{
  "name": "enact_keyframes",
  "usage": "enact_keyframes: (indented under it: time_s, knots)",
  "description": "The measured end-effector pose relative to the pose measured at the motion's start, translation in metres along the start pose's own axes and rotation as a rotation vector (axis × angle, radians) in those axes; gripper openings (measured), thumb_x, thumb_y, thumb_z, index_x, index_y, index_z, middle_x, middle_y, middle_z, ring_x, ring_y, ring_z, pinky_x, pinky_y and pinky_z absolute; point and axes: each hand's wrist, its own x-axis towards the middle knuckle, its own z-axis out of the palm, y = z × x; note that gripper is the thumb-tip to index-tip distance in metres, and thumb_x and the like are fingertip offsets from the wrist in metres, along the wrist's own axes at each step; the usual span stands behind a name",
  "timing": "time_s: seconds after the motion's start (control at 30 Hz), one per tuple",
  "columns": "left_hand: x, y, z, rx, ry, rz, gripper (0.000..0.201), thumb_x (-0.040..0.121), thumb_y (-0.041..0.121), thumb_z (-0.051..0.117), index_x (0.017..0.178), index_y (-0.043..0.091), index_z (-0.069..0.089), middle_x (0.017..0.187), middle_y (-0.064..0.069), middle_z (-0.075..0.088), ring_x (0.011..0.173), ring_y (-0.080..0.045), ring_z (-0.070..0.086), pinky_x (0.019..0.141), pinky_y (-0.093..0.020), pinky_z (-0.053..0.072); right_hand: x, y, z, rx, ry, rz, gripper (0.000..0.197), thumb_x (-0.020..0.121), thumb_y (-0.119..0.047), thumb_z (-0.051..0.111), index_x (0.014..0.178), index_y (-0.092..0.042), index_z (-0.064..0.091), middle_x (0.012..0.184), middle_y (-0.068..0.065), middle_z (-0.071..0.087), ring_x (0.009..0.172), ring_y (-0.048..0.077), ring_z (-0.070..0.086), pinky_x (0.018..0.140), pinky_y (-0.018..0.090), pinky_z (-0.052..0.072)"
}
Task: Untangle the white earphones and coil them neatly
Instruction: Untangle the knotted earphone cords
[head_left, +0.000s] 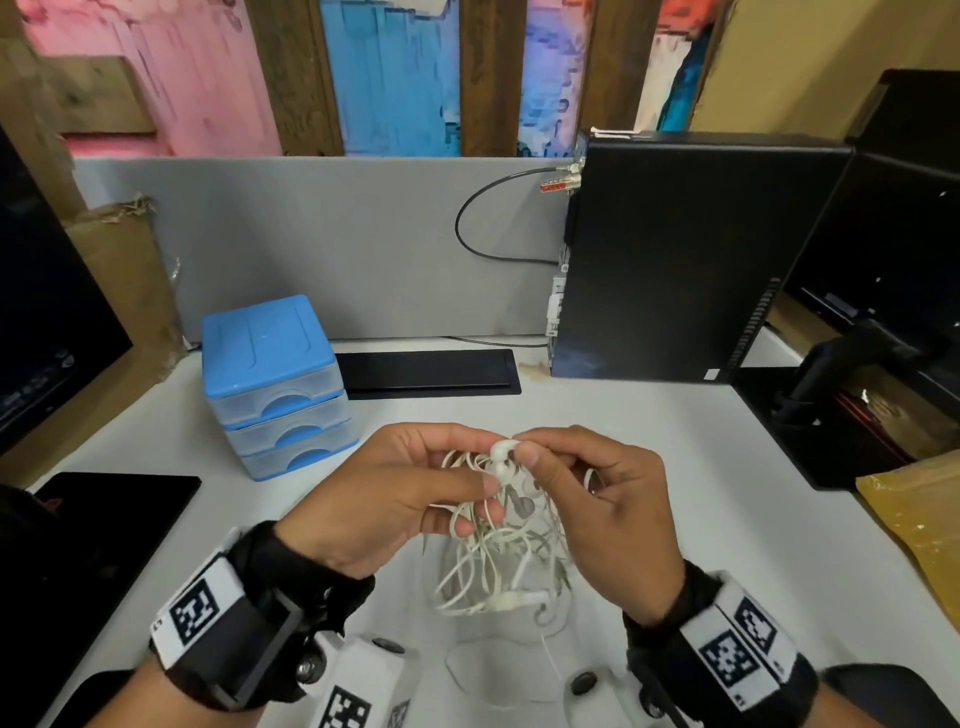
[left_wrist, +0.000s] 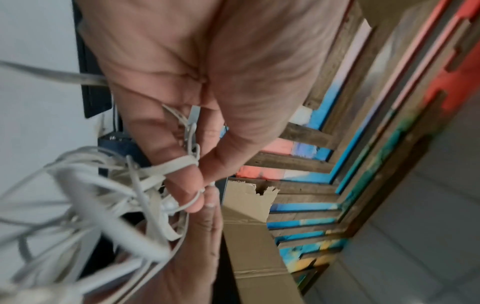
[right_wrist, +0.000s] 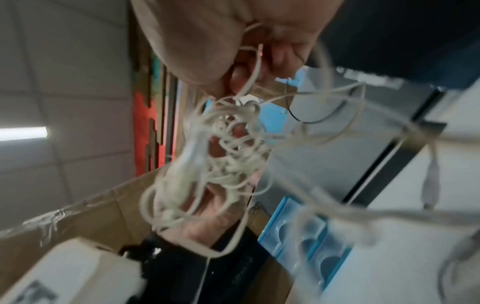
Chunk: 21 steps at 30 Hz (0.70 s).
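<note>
Your left hand (head_left: 395, 488) and right hand (head_left: 597, 499) both pinch the tangled white earphones (head_left: 498, 551) above the white worktop (head_left: 649, 441). Beyond stand blue drawers (head_left: 275, 379), a black computer tower (head_left: 691, 254), a grey partition (head_left: 322, 234) and painted wooden slats (head_left: 488, 73).

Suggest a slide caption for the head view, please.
Both hands pinch tangled white earphones above the desk.

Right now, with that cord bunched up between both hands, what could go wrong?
Pulling the left hand and right hand apart might tighten knots in the white earphones, which are a dense snarl. Loops are wound round a left finger, so the cord may snag there. The hanging strands could catch on a wristband.
</note>
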Motion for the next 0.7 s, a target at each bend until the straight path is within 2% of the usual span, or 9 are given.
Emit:
enact_keyframes:
  time_s: [0.1, 0.2, 0.27, 0.33, 0.4, 0.5, 0.53, 0.63, 0.7]
  knots:
    - [0.001, -0.003, 0.001, 0.043, 0.022, 0.010, 0.023, 0.081, -0.010, 0.068, 0.094, 0.006, 0.078, 0.074, -0.014, 0.068, 0.060, -0.020, 0.068, 0.048, -0.020, 0.050, -0.005, 0.004, 0.004, -0.116, 0.020, -0.054, 0.009, 0.089, -0.015, 0.072, 0.089, -0.021, 0.078, 0.071, -0.006, 0.068, 0.063, 0.012, 0.058, 0.061, 0.021, 0.046]
    - [0.001, -0.004, 0.002, 0.009, 0.008, -0.014, 0.025, 0.072, -0.001, 0.073, 0.096, 0.006, 0.077, 0.074, -0.013, 0.068, 0.060, -0.019, 0.067, 0.048, -0.019, 0.050, -0.008, 0.002, 0.003, -0.336, 0.035, -0.257, 0.010, 0.089, -0.014, 0.071, 0.093, -0.019, 0.079, 0.067, -0.013, 0.058, 0.064, 0.006, 0.050, 0.064, 0.018, 0.040]
    - [0.001, -0.004, 0.002, -0.009, 0.002, -0.024, 0.030, 0.067, 0.003, 0.074, 0.097, 0.006, 0.077, 0.076, -0.013, 0.068, 0.060, -0.019, 0.068, 0.048, -0.020, 0.051, -0.007, 0.002, 0.003, -0.357, 0.066, -0.317, 0.011, 0.087, -0.011, 0.072, 0.094, -0.017, 0.079, 0.067, -0.016, 0.054, 0.065, 0.002, 0.046, 0.066, 0.016, 0.037]
    - [0.001, -0.003, 0.001, -0.010, -0.005, -0.018, 0.033, 0.066, 0.003, 0.075, 0.099, 0.005, 0.077, 0.077, -0.016, 0.068, 0.061, -0.020, 0.067, 0.049, -0.020, 0.051, -0.006, 0.001, 0.003, -0.295, 0.090, -0.281, 0.013, 0.087, -0.012, 0.072, 0.095, -0.020, 0.078, 0.066, -0.016, 0.056, 0.063, 0.005, 0.047, 0.062, 0.018, 0.039]
    - [0.000, -0.004, 0.001, -0.001, -0.014, -0.005, 0.033, 0.067, 0.002, 0.075, 0.100, 0.005, 0.076, 0.079, -0.017, 0.067, 0.061, -0.021, 0.067, 0.049, -0.021, 0.051, -0.006, -0.001, 0.004, -0.188, 0.098, -0.194, 0.013, 0.088, -0.013, 0.072, 0.094, -0.023, 0.078, 0.068, -0.011, 0.063, 0.060, 0.014, 0.052, 0.058, 0.026, 0.044]
    - [0.000, -0.006, 0.002, 0.041, -0.005, 0.025, 0.027, 0.074, -0.004, 0.074, 0.098, 0.008, 0.077, 0.077, -0.016, 0.068, 0.062, -0.021, 0.066, 0.050, -0.022, 0.051, -0.002, -0.004, 0.001, -0.028, 0.092, -0.065, 0.011, 0.090, -0.010, 0.072, 0.091, -0.020, 0.078, 0.077, 0.002, 0.071, 0.068, 0.028, 0.063, 0.063, 0.041, 0.052]
    - [0.000, -0.006, 0.002, 0.062, 0.006, 0.038, 0.026, 0.077, -0.007, 0.073, 0.097, 0.009, 0.077, 0.077, -0.014, 0.069, 0.062, -0.021, 0.066, 0.050, -0.022, 0.051, 0.001, -0.006, -0.001, 0.004, 0.082, -0.034, 0.009, 0.090, -0.009, 0.071, 0.090, -0.016, 0.077, 0.079, 0.004, 0.072, 0.071, 0.027, 0.065, 0.065, 0.039, 0.053]
    - [0.003, -0.007, -0.002, 0.144, 0.058, 0.099, 0.027, 0.081, -0.009, 0.071, 0.094, 0.013, 0.079, 0.079, -0.009, 0.073, 0.063, -0.019, 0.066, 0.051, -0.022, 0.050, 0.013, -0.014, -0.012, 0.106, 0.049, 0.048, 0.005, 0.089, -0.004, 0.069, 0.086, -0.006, 0.073, 0.076, 0.007, 0.070, 0.069, 0.014, 0.062, 0.066, 0.022, 0.050]
    - [0.005, -0.007, -0.008, 0.202, 0.110, 0.162, 0.028, 0.081, -0.006, 0.073, 0.092, 0.018, 0.079, 0.079, -0.005, 0.073, 0.062, -0.018, 0.064, 0.051, -0.022, 0.049, 0.021, -0.023, -0.022, 0.210, 0.024, 0.115, 0.007, 0.089, -0.007, 0.067, 0.085, -0.001, 0.067, 0.075, 0.010, 0.067, 0.064, 0.016, 0.060, 0.061, 0.024, 0.050]
